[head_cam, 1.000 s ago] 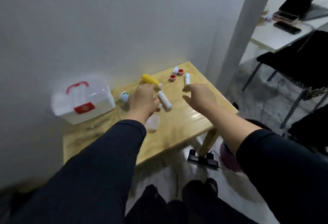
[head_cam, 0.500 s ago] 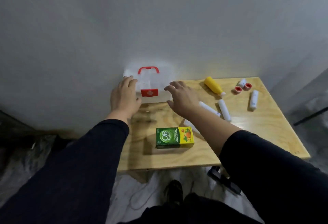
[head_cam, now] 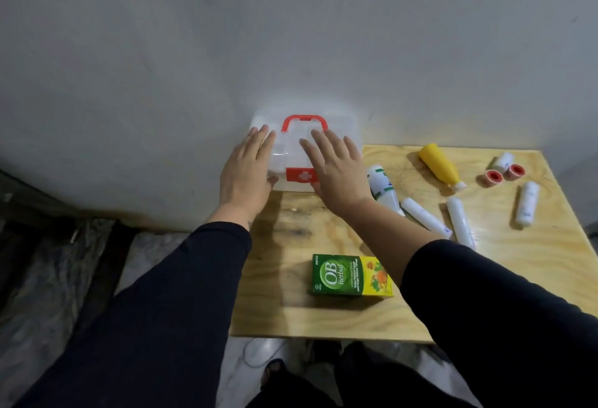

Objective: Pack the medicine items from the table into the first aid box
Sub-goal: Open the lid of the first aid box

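Observation:
The white first aid box (head_cam: pixel 293 136), lid down, with a red handle and red clasp (head_cam: pixel 300 175), stands at the table's back left against the wall. My left hand (head_cam: pixel 247 170) lies flat on its left side, my right hand (head_cam: pixel 336 170) flat on its right side, fingers spread. A green and yellow OB herbal carton (head_cam: pixel 351 275) lies near the front edge. To the right lie a white bottle (head_cam: pixel 383 189), a yellow bottle (head_cam: pixel 440 165), three white tubes (head_cam: pixel 425 218) (head_cam: pixel 461 223) (head_cam: pixel 527 202), two red-cored tape rolls (head_cam: pixel 494 176) and a small white roll (head_cam: pixel 504 161).
The wooden table (head_cam: pixel 323 317) is small, its left edge close beside the box and a grey wall right behind. Dark plastic sheeting (head_cam: pixel 55 262) covers the floor on the left. My legs show below the front edge.
My view swung left and settled on the box. Both hands moved from over the loose items to the box and now rest on its lid.

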`<state>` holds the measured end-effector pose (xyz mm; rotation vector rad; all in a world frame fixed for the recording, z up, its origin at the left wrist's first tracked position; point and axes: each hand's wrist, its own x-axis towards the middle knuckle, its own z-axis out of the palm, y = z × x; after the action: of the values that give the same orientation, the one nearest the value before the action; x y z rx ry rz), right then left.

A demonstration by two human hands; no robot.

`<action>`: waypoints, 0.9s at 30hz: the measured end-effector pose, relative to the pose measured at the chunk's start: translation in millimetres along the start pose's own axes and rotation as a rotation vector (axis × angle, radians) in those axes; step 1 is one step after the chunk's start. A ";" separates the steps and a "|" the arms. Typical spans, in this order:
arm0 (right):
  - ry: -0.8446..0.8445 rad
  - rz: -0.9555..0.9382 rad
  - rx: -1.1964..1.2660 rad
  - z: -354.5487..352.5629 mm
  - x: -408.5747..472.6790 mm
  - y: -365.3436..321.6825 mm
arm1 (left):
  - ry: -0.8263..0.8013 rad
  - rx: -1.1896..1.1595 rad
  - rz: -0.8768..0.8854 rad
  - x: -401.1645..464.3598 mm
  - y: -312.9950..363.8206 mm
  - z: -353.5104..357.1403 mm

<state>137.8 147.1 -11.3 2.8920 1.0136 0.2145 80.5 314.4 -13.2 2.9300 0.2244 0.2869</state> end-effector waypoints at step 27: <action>0.032 0.439 0.540 -17.8 -80.9 4.9 | -0.104 0.150 0.325 -20.8 15.7 -13.3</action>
<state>75.5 93.0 -1.9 3.5877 0.4707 0.0020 59.7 297.9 -0.9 3.1119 -0.2595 0.1682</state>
